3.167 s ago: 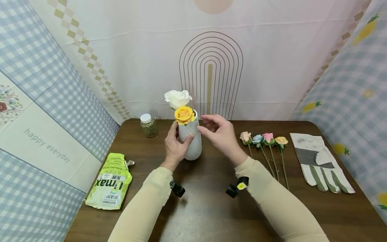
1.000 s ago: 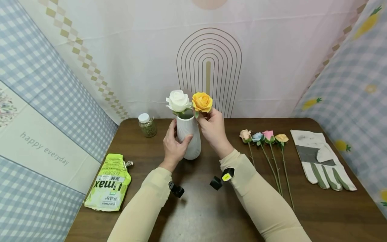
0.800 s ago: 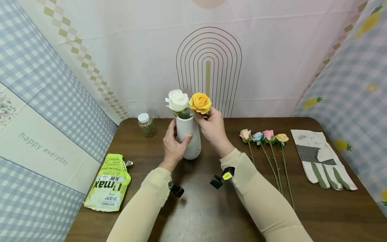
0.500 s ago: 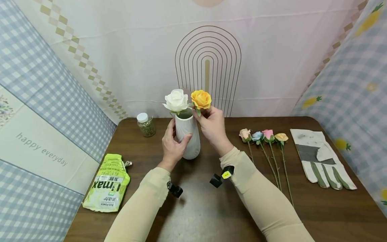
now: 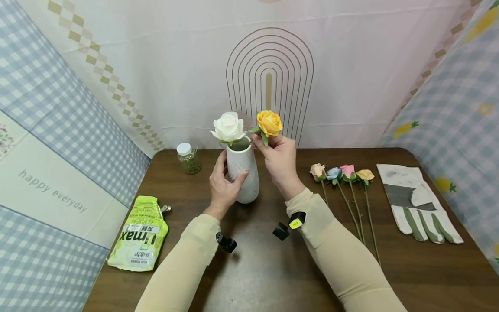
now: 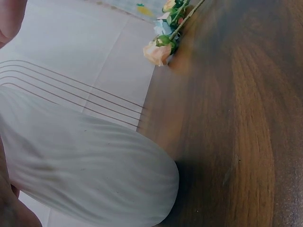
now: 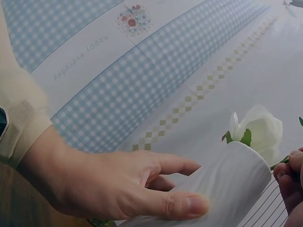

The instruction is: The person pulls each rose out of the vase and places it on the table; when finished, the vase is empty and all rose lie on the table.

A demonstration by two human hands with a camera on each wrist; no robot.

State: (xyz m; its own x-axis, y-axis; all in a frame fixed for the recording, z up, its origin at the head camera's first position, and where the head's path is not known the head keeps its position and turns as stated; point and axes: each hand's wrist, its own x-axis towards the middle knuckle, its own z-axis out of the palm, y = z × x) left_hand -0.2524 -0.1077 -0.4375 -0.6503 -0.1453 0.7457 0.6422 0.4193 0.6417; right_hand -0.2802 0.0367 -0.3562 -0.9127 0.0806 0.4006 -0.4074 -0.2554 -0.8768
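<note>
My left hand (image 5: pixel 225 186) grips the white ribbed vase (image 5: pixel 249 182) around its side, thumb across the front, and the vase stands on the table. A white rose (image 5: pixel 228 127) leans out of its mouth to the left. With thumb and fingers, my right hand (image 5: pixel 282 160) pinches a yellow rose (image 5: pixel 269 123) just under its bloom, right of the rim. A bit of green stem shows between these fingers (image 7: pixel 294 177) and the rim in the right wrist view; its lower end is hidden. The left wrist view shows the vase's lower body (image 6: pixel 94 156).
Several roses, including a pink rose (image 5: pixel 347 170), lie on the table (image 5: pixel 257 268) at right, beside a work glove (image 5: pixel 419 203). A jar with a white lid (image 5: pixel 189 159) stands at back left, and a green-yellow pouch (image 5: pixel 140 234) with a metal clip lies at left.
My right hand, holding nothing 3.2 s ago, has taken hold of the yellow rose. The bloom has shifted up and right, away from the vase's mouth. The left hand keeps its grip.
</note>
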